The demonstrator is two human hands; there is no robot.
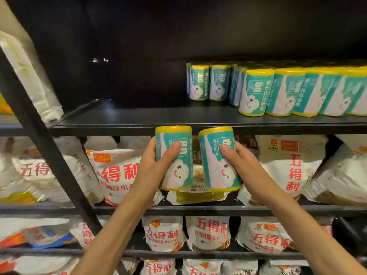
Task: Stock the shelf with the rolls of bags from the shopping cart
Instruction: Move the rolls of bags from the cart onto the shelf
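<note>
A dark metal shelf [139,116] is running across the middle, lying bare at nine o'clock while teal-and-yellow stocked rolls [256,92] are standing packed at three o'clock. Just below its front edge, the left hand [156,155] is wrapping around the left roll [174,157] and the right hand [238,161] is clasping the right roll [218,158] — both upright, near each other. Lifting them over the lip and setting them upright beside the standing row looks the tidy way — labels facing out. White flour bags [119,171] are crowding the tiers beneath.
</note>
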